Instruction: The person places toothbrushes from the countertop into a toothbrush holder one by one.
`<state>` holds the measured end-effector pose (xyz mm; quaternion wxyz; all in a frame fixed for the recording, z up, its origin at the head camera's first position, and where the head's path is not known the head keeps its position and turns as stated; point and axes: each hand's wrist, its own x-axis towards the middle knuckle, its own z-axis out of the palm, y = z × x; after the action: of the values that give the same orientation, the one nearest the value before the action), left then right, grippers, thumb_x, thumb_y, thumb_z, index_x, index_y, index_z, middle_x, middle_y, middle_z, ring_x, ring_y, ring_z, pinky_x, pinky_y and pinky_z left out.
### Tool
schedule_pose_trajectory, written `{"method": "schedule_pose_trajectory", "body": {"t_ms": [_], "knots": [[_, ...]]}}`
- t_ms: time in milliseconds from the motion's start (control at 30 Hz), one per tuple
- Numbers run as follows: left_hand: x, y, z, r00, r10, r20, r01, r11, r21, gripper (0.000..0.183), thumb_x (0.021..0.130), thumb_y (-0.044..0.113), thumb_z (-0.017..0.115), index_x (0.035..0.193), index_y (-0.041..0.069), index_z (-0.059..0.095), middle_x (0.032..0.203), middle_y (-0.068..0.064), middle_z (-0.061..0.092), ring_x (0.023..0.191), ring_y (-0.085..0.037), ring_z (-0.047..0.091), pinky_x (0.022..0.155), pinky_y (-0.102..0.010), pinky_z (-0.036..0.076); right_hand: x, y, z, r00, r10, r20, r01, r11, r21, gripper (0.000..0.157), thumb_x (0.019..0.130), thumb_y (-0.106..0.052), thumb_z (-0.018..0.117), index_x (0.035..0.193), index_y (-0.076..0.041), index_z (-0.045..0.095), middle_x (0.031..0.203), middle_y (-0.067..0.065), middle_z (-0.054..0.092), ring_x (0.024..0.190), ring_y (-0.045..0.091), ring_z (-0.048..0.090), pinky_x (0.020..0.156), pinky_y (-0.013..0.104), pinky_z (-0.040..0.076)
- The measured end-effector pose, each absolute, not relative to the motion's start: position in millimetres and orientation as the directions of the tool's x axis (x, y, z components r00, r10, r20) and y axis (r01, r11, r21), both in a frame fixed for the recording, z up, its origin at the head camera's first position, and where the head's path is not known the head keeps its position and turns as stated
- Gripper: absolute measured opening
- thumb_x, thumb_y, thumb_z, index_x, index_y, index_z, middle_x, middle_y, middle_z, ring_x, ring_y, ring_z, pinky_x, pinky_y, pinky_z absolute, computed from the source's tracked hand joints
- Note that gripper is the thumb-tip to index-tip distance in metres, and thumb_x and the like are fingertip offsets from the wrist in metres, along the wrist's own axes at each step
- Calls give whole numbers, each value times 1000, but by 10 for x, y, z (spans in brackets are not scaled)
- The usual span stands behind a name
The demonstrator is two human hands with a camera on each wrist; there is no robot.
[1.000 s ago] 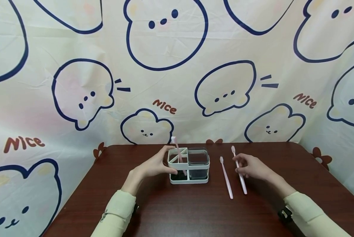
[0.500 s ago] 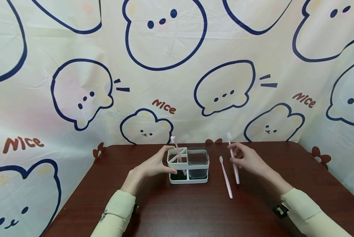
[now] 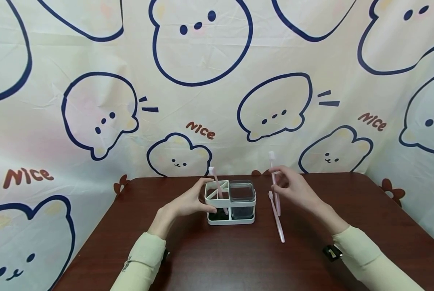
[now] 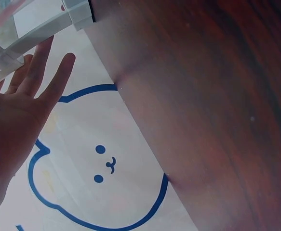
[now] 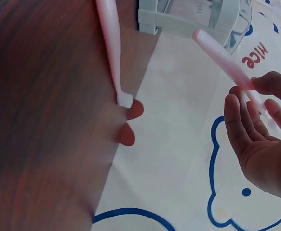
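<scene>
Pinching a pink toothbrush [image 5: 222, 57], right hand [image 3: 293, 185] before red "Nice" lettering [image 3: 200, 130].

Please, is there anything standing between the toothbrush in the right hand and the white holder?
Nothing tall is visible between the held toothbrush and the white holder. Only a second toothbrush lies low on the table; the right hand seems to hold the first one higher.
</scene>
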<state>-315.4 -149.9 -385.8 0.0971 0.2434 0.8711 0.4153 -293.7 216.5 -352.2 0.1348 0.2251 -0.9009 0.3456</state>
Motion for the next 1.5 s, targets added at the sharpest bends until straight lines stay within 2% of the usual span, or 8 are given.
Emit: {"method": "schedule_pose_trajectory", "body": {"t_ms": [133,333,467,833,1500], "knots": [[-3160,-1496,-3853,-867,497,36,345,548,762,97,78,37,85,153,22,25,149,-6,36,118,-24,50,101,-49,47,-2952,2097,-3480,-855,-324,405,-513,647,-564,44,90,-10,72,130,-13,55,96,5,65,78,16,63,67,25,55],[-3158,-1493,-3848,-871,489,38,345,557,755,96,78,37,85,152,23,26,153,-6,34,126,-25,45,106,-55,43,-2956,1998,-3387,-834,-348,427,-549,600,-582,45,90,-7,71,132,-11,53,100,10,64,80,17,67,69,27,57],[-3154,-1495,-3847,-875,483,36,339,556,759,95,78,38,85,151,25,26,154,-6,32,130,-25,43,108,-59,40,-2935,1915,-3322,-817,-360,451,-574,585,-573,46,90,-6,71,132,-12,53,98,7,62,80,17,66,69,27,58],[-3132,-1481,-3852,-876,481,35,331,546,770,93,78,35,85,149,28,27,152,-8,34,128,-26,44,107,-58,41,-2886,1618,-3191,-766,-380,518,-637,557,-533,49,88,-4,74,132,-12,54,102,7,61,79,14,66,69,24,57],[-3152,-1486,-3861,-873,488,30,332,546,770,93,78,37,85,150,27,26,151,-8,35,129,-26,44,108,-59,40,-2844,1171,-3059,-695,-370,616,-714,457,-531,47,87,-2,73,130,-8,53,104,9,59,79,15,66,68,28,59]]}}
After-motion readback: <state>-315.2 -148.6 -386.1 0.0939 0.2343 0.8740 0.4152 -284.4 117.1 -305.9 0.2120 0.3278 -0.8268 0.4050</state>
